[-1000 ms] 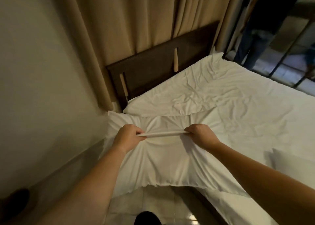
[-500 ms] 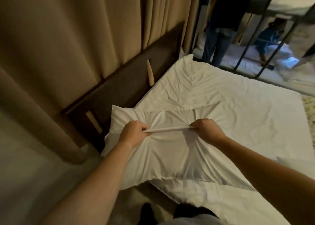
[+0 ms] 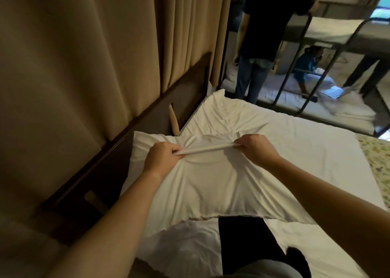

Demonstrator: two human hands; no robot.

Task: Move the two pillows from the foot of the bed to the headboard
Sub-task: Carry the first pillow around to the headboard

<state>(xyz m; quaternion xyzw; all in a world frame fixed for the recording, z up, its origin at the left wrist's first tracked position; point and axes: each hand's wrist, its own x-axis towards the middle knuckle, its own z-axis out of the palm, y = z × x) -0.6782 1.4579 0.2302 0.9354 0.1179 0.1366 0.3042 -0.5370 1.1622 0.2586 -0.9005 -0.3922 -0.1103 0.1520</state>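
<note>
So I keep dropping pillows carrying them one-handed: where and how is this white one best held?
Probably as shown: pinch a fold of the slack case across the white pillow top, coming from above, left hand and right hand apart. The loose cloth bunches into a taut ridge, and the soft body hangs level.

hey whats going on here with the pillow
A person is holding a white pillow with both bare hands, the left hand and the right hand each gripping a bunched fold of its cover, pulled taut between them. The pillow hangs over the bed, close to the dark headboard under the curtain, and is not yet set down. Another pillow lies lower in view. Other people are at a bunk bed behind.
</note>
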